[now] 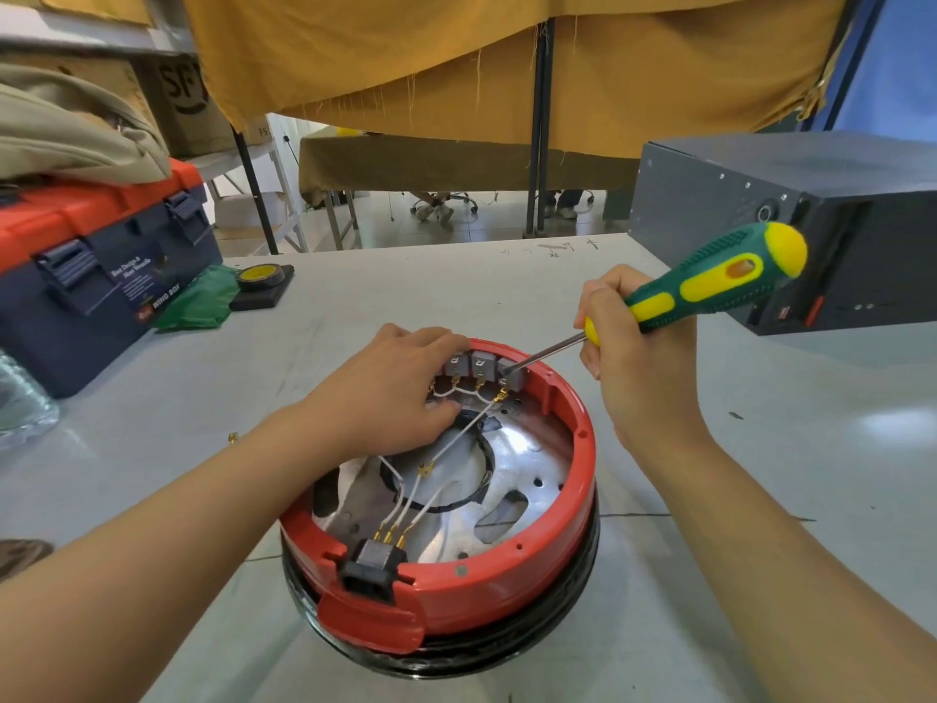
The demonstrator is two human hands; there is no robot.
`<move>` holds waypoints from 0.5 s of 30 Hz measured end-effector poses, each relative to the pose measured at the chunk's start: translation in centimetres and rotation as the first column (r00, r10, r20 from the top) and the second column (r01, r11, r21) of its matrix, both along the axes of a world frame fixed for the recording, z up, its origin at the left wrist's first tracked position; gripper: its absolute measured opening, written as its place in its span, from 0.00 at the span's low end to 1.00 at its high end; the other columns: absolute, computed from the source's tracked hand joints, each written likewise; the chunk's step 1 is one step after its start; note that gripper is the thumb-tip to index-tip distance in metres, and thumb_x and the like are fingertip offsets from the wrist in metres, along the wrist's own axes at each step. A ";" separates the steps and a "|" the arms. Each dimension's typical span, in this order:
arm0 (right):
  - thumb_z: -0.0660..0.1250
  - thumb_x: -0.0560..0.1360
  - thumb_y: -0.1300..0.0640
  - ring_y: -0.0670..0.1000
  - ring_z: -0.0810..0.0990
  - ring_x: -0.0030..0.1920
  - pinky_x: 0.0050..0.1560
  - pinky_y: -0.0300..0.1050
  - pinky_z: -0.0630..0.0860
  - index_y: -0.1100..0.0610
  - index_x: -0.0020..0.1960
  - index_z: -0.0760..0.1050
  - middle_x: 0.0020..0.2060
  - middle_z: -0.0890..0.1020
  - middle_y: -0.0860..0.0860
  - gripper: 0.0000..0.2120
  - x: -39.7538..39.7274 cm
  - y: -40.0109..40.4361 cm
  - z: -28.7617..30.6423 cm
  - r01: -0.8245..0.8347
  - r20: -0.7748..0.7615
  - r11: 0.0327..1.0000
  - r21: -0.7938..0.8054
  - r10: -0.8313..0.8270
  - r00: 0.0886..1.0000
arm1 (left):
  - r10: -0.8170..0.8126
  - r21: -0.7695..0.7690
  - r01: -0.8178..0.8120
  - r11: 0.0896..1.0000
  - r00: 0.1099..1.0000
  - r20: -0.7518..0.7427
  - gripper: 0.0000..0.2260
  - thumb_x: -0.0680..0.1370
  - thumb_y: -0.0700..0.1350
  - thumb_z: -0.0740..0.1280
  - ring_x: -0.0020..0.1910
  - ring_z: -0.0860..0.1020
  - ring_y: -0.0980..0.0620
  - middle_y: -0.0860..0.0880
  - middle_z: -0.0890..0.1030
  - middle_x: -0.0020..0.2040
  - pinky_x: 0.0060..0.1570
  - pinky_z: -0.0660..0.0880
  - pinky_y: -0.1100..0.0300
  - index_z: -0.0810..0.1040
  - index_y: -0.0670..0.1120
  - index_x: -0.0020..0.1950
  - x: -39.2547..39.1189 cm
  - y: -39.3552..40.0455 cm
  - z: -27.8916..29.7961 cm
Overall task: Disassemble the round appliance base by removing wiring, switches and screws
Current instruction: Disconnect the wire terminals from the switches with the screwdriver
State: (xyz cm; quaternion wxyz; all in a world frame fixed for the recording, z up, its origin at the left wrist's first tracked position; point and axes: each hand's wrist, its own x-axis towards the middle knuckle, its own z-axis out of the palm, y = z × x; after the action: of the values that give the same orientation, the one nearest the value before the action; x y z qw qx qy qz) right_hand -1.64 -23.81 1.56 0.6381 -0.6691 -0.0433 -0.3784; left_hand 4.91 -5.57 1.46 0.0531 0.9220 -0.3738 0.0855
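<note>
At centre, right hand wraps the green-yellow screwdriver near the front of its handle, fingers curled tight round it, handle butt pointing to 2 o'clock. Shaft runs down toward 8 o'clock; tip sits on the rightmost of three grey switches at the base's far rim, 12 o'clock side. Left hand lies over the far-left part of the base, fingers bent over the leftmost switch, thumb down inside by the wires; whether it actually pinches anything, cannot tell.

Base is round, red ring on a black lower rim, open side up, sitting on the grey table at centre-bottom of view. Inside: a shiny metal plate with cut-outs and small holes. White wires with brass terminals loop between the switches, and one runs diagonally from the switches to mid-plate. More white wires lead to a black socket at 6 o'clock on the rim, three brass lugs on it.

At 10 o'clock from the base: navy-and-red toolbox, beige cloth on top of it. Just right of the toolbox, a green bag, then a yellow tape roll on a dark pad. At 2 o'clock, a grey box right behind the screwdriver handle. A small brass piece lies on the table at 9 o'clock, near the left forearm. Mustard curtain hangs at the back.
</note>
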 end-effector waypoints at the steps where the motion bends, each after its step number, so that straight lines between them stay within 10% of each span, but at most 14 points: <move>1: 0.61 0.70 0.58 0.43 0.65 0.24 0.27 0.32 0.62 0.54 0.29 0.66 0.21 0.67 0.43 0.12 0.0 0.1 0.0 0.005 0.007 1.000 -0.019 -0.005 1.000 | -0.013 0.006 0.013 1.000 1.000 0.005 0.25 0.76 0.52 0.63 0.63 0.68 0.46 0.54 0.67 0.71 0.59 0.59 0.63 0.62 0.53 0.73 0.0 0.0 0.1; 15: 0.61 0.74 0.60 0.38 0.71 0.28 0.33 0.25 0.64 0.58 0.31 0.67 0.24 0.68 0.43 0.13 -0.7 0.5 0.1 0.139 0.127 0.943 -0.302 -0.105 0.986 | -0.123 0.018 0.125 0.992 0.988 -0.094 0.13 0.72 0.48 0.66 0.62 0.62 0.47 0.53 0.62 0.70 0.55 0.58 0.63 0.72 0.54 0.56 -0.3 -0.9 0.1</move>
State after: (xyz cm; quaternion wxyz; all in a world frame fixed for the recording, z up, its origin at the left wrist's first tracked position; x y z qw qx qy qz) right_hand -2.38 -23.36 1.71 0.4971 -0.7408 -0.0954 -0.4415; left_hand 4.57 -6.45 1.54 0.0644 0.9005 -0.4286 0.0348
